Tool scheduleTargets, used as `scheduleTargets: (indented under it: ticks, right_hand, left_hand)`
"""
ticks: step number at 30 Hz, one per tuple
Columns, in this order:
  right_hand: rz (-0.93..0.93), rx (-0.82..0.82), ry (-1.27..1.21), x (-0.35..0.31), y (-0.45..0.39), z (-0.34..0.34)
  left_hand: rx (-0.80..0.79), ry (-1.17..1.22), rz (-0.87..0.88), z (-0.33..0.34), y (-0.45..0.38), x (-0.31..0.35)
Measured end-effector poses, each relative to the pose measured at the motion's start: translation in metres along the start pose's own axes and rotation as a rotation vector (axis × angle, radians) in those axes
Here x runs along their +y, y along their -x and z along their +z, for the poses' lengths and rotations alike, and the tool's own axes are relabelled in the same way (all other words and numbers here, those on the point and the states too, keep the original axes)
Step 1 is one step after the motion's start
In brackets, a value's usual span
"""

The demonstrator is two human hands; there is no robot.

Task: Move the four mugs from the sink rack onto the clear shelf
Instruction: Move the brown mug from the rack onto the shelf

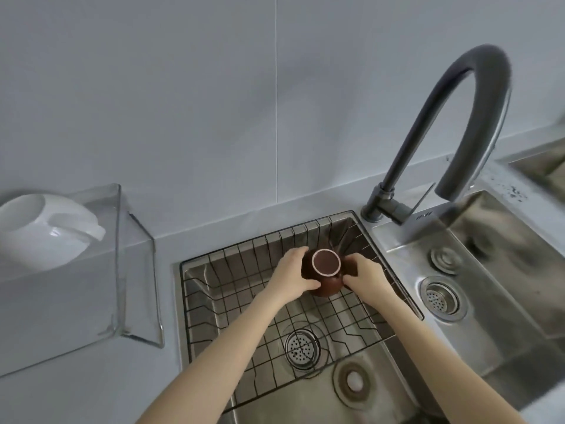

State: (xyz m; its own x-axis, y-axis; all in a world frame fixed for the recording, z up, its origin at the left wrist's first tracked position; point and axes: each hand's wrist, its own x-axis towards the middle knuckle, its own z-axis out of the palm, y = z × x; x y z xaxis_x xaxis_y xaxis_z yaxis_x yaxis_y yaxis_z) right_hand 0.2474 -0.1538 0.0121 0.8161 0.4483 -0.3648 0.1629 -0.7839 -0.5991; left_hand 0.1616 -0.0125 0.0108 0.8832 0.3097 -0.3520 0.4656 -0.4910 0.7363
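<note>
1. Head view, far left: a clear shelf [117, 264] stands on the counter's left end against the wall, and a white bowl-like vessel [46, 231] lies tilted on its side at the shelf's left edge (whether it is a mug I cannot tell).
2. A black wire sink rack [244, 325] sits in the left basin of the steel sink [397, 362].
3. The left hand [290, 275] wraps the left side of a brown mug [325, 275], fingers curled on its wall.
4. That mug is upside down, its pale-ringed base facing up, at the rack's far right corner.
5. The right hand [363, 275] clasps the mug's right side, so both hands hold it.
6. A dark arched tap [458, 117] rises behind the divider between the basins.
</note>
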Motion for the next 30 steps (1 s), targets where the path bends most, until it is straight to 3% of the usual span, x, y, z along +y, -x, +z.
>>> scheduleTargets:
  ticks: [8, 14, 22, 30]
  right_hand:
    - [0.084, 0.066, -0.056, 0.024, -0.005, 0.011]
    - [-0.024, 0.081, -0.105, 0.007, 0.007, 0.002]
    - [-0.388, 0.064, -0.137, -0.101, 0.054, -0.039]
    - [-0.657, -0.082, -0.173, -0.222, 0.106, -0.030]
  left_hand:
    - [0.007, 0.060, 0.007, 0.015, -0.014, -0.010]
    - [0.065, 0.061, 0.045, -0.001, 0.004, -0.004]
    - [0.448, 0.041, 0.199, -0.085, 0.090, 0.019]
    - [0.774, 0.125, 0.129, -0.175, 0.198, 0.011]
